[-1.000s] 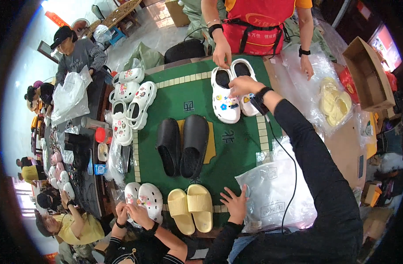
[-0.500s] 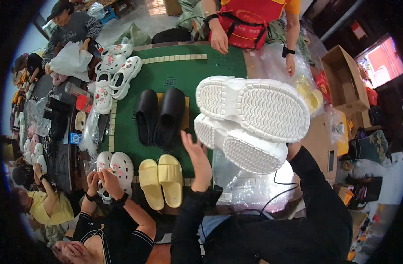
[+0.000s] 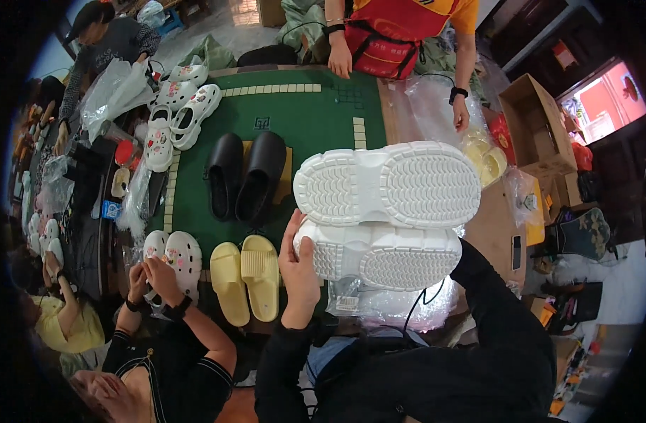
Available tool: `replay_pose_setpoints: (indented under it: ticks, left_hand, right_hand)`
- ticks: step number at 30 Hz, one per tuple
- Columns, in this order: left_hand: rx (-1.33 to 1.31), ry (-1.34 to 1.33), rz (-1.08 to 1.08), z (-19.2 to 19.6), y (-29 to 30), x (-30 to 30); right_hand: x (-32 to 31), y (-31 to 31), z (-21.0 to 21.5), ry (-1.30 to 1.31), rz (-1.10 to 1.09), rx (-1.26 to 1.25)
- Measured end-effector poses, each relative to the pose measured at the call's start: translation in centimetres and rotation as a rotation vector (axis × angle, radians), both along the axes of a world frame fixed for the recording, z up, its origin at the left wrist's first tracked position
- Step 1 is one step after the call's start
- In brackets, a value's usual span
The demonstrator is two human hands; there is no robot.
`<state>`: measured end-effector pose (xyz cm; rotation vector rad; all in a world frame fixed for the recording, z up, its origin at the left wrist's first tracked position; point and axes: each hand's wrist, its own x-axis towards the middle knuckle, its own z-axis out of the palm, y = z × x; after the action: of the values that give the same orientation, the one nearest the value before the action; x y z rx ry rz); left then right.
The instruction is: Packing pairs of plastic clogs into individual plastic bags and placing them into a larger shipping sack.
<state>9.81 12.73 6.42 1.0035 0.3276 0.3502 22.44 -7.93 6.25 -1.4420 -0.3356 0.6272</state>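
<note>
I hold a pair of white clogs, the upper one point(image 3: 390, 185) and the lower one point(image 3: 383, 255), raised close to my face with their ribbed soles toward me. My left hand point(image 3: 298, 262) grips the heel end of the lower clog, fingers pointing up. My right hand is hidden behind the clogs; only its black sleeve point(image 3: 510, 317) shows, reaching up to their toe end. Below the clogs lies a green mat point(image 3: 305, 123).
On the mat lie black slippers point(image 3: 244, 178) and yellow slides point(image 3: 245, 278). Another person's hands point(image 3: 150, 278) handle decorated white clogs point(image 3: 175, 255) at lower left. A person in a red apron point(image 3: 400, 32) stands across. Clear plastic bags point(image 3: 400, 310), a cardboard box point(image 3: 531, 123).
My right hand took the white clogs off the far side of the mat and lifted them toward me. My left hand rose from the plastic bags to their heel end.
</note>
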Motion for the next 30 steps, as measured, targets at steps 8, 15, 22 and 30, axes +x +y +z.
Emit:
replay_pose_setpoints:
  ticks: [8,15,22,30]
  left_hand:
    - [-0.089,-0.012,-0.021,0.3,0.3,-0.9]
    - [-0.045,0.022,-0.255,-4.1,-0.9,0.5]
    - [1.285,0.606,-0.477,-18.3,-6.2,-3.7]
    - [0.865,0.259,-0.349,-20.6,-5.2,-3.1]
  right_hand:
    - [-1.3,-0.1,1.5,0.087,-0.036,0.084]
    - [-7.4,-8.1,1.3,0.213,-0.214,0.204]
    - [-10.4,-14.6,2.2,0.588,-0.424,0.519]
    - [-16.8,-17.9,-1.6,0.762,-1.014,0.290]
